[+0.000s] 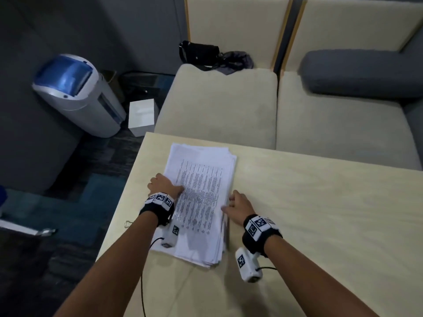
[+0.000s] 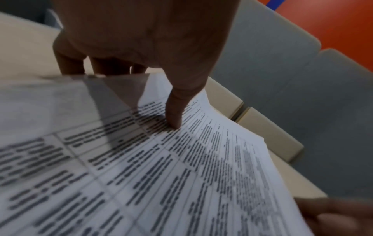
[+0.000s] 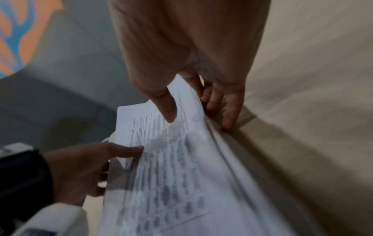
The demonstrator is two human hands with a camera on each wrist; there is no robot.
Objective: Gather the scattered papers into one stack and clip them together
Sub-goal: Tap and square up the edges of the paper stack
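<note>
— Looking down from the head camera first: what have you got?

— I see the stack of papers (image 1: 201,197) lying on the pale counter (image 1: 320,213), near its left edge, sheets still slightly fanned. My left hand (image 1: 163,185) sits at the stack's left edge, thumb on the top sheet. My right hand (image 1: 238,205) is at the right edge, about midway along. A wire clip (image 1: 128,223) lies on the counter just left of my left forearm, apart from the stack. Beyond the counter there's a beige sofa (image 1: 217,104) with a black bag (image 1: 199,52) on it, and a white bin (image 1: 75,94) with a blue lid on the floor.

— And the left wrist view?

— The left hand (image 2: 141,39) has its thumb pressed onto the printed top sheet of the papers (image 2: 161,167); the fingers (image 2: 70,63) curl under the lifted edge, so it's pinching the stack.

— Right wrist?

— The right hand (image 3: 187,55) grips the papers (image 3: 171,167) too: thumb on top, fingers (image 3: 228,111) curled beneath the raised edge, tips on the counter (image 3: 312,79). The left hand (image 3: 86,167) shows opposite, holding its side.
</note>
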